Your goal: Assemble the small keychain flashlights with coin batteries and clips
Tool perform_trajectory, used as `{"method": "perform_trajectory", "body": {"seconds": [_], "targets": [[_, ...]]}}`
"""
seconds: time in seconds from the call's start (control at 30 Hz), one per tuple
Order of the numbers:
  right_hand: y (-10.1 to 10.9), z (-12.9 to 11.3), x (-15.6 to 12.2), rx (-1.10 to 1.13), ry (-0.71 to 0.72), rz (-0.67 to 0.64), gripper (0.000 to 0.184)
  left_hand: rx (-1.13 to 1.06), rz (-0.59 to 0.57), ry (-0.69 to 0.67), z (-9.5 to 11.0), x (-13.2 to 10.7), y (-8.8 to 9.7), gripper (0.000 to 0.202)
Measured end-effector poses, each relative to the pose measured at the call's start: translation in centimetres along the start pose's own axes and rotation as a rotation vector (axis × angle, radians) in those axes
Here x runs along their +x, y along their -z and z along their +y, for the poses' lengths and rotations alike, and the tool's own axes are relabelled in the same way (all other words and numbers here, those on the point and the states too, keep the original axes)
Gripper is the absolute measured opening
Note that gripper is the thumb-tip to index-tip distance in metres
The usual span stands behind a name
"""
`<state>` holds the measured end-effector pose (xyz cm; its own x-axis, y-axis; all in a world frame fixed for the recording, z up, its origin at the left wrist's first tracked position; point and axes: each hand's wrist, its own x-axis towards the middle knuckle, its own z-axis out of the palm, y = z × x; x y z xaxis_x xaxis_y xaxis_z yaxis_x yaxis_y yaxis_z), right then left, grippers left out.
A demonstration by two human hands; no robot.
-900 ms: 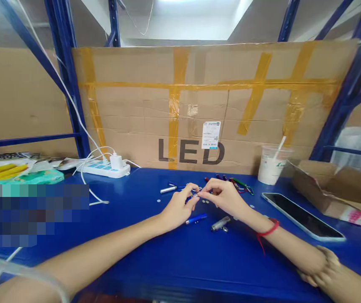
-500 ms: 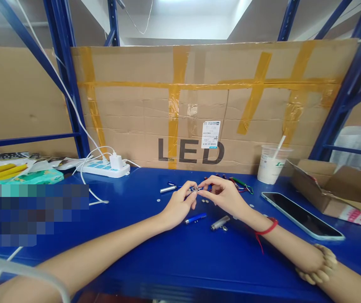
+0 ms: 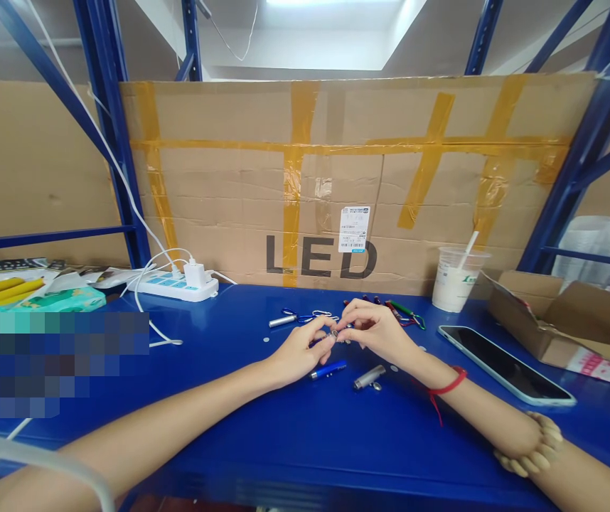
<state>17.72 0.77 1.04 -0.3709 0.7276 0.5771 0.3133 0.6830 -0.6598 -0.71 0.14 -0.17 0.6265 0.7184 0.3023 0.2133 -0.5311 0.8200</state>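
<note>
My left hand (image 3: 299,350) and my right hand (image 3: 375,329) meet fingertip to fingertip over the blue table (image 3: 262,434). Both pinch a small blue and silver keychain flashlight (image 3: 329,338) between thumb and fingers. A blue flashlight body (image 3: 328,369) and a silver one (image 3: 368,377) lie on the table just below my hands. Another silver piece (image 3: 282,321) and several coloured flashlights with clips (image 3: 404,313) lie behind them. Small button cells dot the table near my right wrist.
A phone (image 3: 502,363) lies face up at the right, with an open cardboard box (image 3: 561,331) beyond it. A plastic cup with a straw (image 3: 453,279) stands by the taped "LED" cardboard (image 3: 337,178). A white power strip (image 3: 173,286) sits at the back left.
My hands rose slightly with the small flashlight, then came back down close to the table. The parts lying on the table have stayed put.
</note>
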Motion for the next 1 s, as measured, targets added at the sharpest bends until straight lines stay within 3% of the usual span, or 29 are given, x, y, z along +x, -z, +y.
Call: {"method": "perform_trajectory", "body": {"seconds": [0.3,0.63,1.0], "targets": [[0.0,-0.1,0.1,-0.057,0.057,0.02,0.018,0.092,-0.023,-0.053,0.2,-0.1,0.0,0.02],[-0.1,-1.1,0.1,-0.107,-0.066,0.01,0.027,0.146,0.008,-0.055,0.9,-0.1,-0.2,0.018],[-0.2,-1.0,0.1,-0.219,-0.073,0.013,0.031,0.208,0.045,-0.038,0.5,0.1,-0.3,0.018]]}}
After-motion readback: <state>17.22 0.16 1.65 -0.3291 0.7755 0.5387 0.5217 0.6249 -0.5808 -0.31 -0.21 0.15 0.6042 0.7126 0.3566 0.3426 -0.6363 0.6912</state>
